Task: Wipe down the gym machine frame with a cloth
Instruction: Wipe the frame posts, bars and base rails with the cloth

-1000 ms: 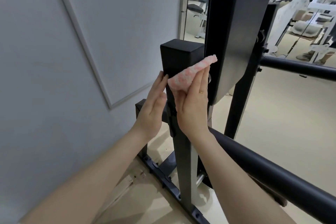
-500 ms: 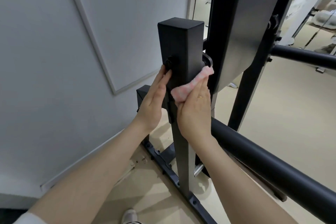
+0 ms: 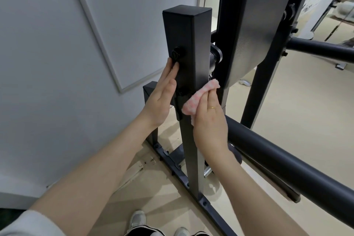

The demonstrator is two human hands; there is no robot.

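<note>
The right hand (image 3: 209,120) presses a pink fuzzy cloth (image 3: 199,97) flat-fingered against the square black metal post (image 3: 188,48); the left hand (image 3: 160,99), fingers straight, rests on its left face.

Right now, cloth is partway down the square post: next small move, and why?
Probably slide the right hand further down, keeping the pink cloth pressed on the black post. The cloth sits at the step where the wide upper sleeve meets the narrower lower upright, which runs down to the base with no cloth on it. The left hand lies flat on the opposite face and looks set to brace.
</note>
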